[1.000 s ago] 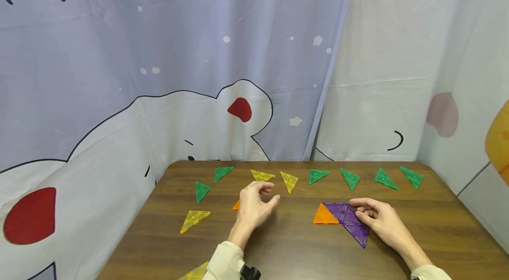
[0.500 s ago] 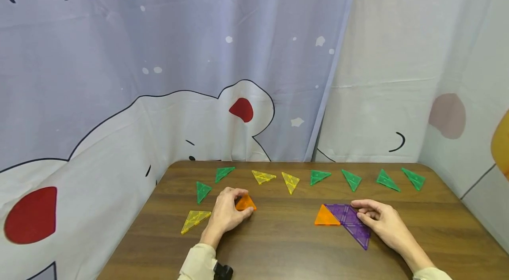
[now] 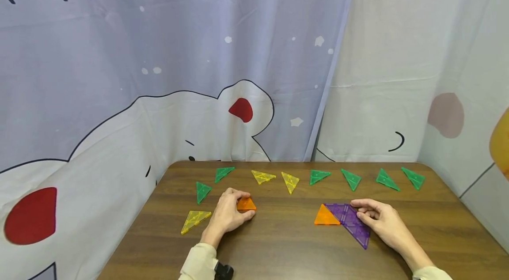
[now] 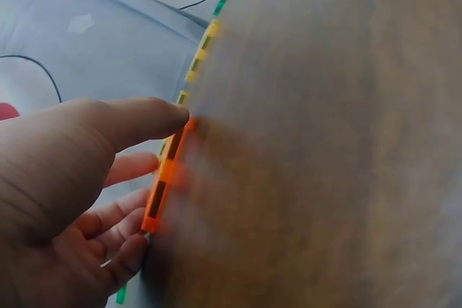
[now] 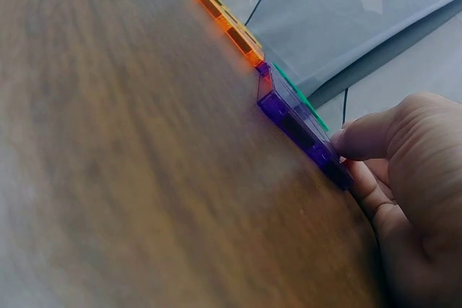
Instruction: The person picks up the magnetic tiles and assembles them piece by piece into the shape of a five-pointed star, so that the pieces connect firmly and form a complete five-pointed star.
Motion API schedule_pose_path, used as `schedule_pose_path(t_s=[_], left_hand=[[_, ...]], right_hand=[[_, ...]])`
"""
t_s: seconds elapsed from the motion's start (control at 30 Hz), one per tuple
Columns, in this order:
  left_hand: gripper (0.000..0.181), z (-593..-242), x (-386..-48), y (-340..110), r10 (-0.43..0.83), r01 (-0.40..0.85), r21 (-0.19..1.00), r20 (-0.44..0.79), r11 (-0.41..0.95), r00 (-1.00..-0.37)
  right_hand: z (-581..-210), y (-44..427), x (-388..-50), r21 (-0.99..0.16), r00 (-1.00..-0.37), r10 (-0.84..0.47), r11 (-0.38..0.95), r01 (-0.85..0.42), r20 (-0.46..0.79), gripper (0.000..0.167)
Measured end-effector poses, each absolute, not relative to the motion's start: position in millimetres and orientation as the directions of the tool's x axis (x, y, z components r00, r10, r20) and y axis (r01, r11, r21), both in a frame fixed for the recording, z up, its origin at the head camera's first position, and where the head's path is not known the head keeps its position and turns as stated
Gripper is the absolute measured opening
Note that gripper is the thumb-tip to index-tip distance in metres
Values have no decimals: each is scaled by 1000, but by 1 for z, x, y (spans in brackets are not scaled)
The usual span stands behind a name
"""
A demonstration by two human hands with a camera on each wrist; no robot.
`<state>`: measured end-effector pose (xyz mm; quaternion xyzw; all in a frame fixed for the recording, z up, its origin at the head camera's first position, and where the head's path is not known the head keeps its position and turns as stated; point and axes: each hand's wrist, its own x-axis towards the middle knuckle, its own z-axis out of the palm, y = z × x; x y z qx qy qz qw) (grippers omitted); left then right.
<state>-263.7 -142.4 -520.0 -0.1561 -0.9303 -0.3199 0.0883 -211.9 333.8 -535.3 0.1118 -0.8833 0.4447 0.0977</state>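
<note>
My left hand (image 3: 228, 212) pinches an orange triangular magnetic tile (image 3: 246, 203) lying on the table, thumb on its near side and fingers on its far side. The left wrist view shows the edge of this orange tile (image 4: 166, 171) between thumb and fingers. Farther right, a second orange triangular tile (image 3: 326, 216) lies flat against a purple magnetic tile piece (image 3: 350, 220). My right hand (image 3: 381, 222) holds the purple piece by its right edge with thumb and fingers. Whether the purple piece is one tile or more, I cannot tell.
Along the far side of the brown table (image 3: 294, 244) lie two yellow triangles (image 3: 290, 182) and several green triangles (image 3: 351, 179). Another green triangle (image 3: 202, 192) and a yellow triangle (image 3: 194, 220) lie left of my left hand. A printed curtain (image 3: 199, 50) hangs behind the table.
My left hand has moved left and taken hold of the orange triangular tile, which has turned slightly in the fingers. My right hand stays on the purple piece.
</note>
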Motion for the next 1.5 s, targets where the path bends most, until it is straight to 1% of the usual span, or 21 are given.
schedule_pose_path(t_s=[0.1, 0.27, 0.33, 0.43, 0.57, 0.73, 0.87, 0.93, 1.03, 1.2, 1.37, 1.5], left_hand=[[42, -517, -264, -144, 240, 350, 581, 260, 735, -935], [25, -516, -267, -147, 248, 397, 573, 323, 717, -913], [26, -516, -268, -148, 257, 417, 557, 345, 718, -903], [31, -517, -268, -150, 265, 424, 553, 347, 717, -900], [31, -516, -268, -153, 272, 398, 591, 294, 702, -916], [45, -514, -267, -153, 302, 369, 619, 216, 693, -929], [52, -514, -267, -152, 333, 378, 612, 192, 694, -923], [52, -514, -268, -151, 347, 391, 609, 196, 690, -917], [47, -515, -269, -150, 357, 407, 612, 210, 678, -910], [37, -515, -269, -149, 341, 392, 655, 212, 646, -916], [38, -516, -269, -148, 312, 382, 633, 225, 673, -923], [41, -517, -269, -147, 314, 384, 615, 224, 689, -923]], right_hand=[[-536, 334, -212, -765, -958, -106, 582, -276, 265, 26], [-535, 334, -212, -762, -961, -101, 591, -266, 258, 27], [-535, 333, -212, -765, -963, -94, 589, -259, 254, 27], [-534, 333, -212, -765, -962, -102, 588, -264, 253, 27], [-534, 333, -211, -769, -963, -102, 583, -261, 250, 28], [-535, 334, -211, -770, -965, -95, 586, -253, 245, 28], [-535, 334, -211, -775, -966, -98, 580, -251, 240, 28], [-535, 334, -211, -776, -966, -103, 578, -253, 239, 29], [-534, 333, -211, -778, -967, -99, 577, -248, 235, 29], [-535, 334, -212, -777, -967, -97, 580, -247, 234, 29], [-537, 334, -212, -780, -968, -96, 577, -243, 231, 31], [-536, 334, -212, -782, -967, -100, 572, -249, 235, 32]])
